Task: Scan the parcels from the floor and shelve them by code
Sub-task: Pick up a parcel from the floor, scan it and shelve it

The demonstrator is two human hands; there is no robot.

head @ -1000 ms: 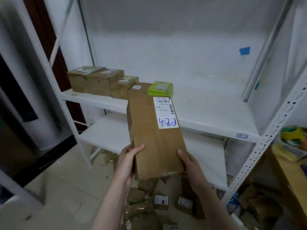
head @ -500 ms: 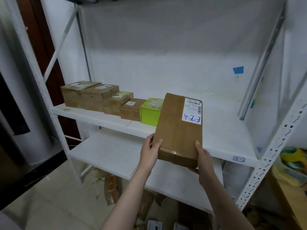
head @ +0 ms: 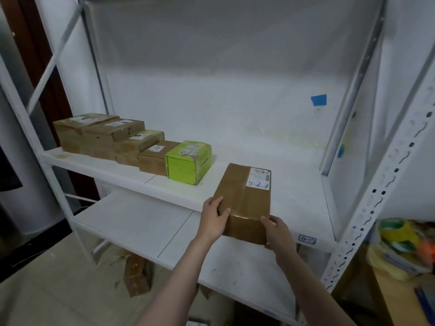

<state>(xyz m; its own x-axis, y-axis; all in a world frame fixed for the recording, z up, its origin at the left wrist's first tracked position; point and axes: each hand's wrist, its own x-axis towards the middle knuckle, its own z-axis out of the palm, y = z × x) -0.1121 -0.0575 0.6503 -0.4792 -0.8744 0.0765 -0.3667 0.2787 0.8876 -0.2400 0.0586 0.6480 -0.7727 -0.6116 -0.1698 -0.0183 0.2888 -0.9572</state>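
A long brown cardboard parcel (head: 244,198) lies flat on the white upper shelf (head: 289,203), its near end at the shelf's front edge. Its white label with blue handwritten "4-2-7" sits at the far right corner. My left hand (head: 215,220) grips the parcel's near left corner, thumb on top. My right hand (head: 277,232) holds the near right corner. A blue tag (head: 306,239) marked "4-2" is stuck on the shelf's front edge. To the left, a row of several parcels ends with a lime green box (head: 188,162).
A lower white shelf (head: 141,222) lies beneath. Brown parcels lie on the floor, one (head: 136,275) under the rack. A wooden table with tape rolls (head: 397,234) stands at the right. White rack uprights (head: 376,208) frame the shelf.
Both hands carried the parcel from in front of the rack up onto the upper shelf and laid it flat to the right of the green box.
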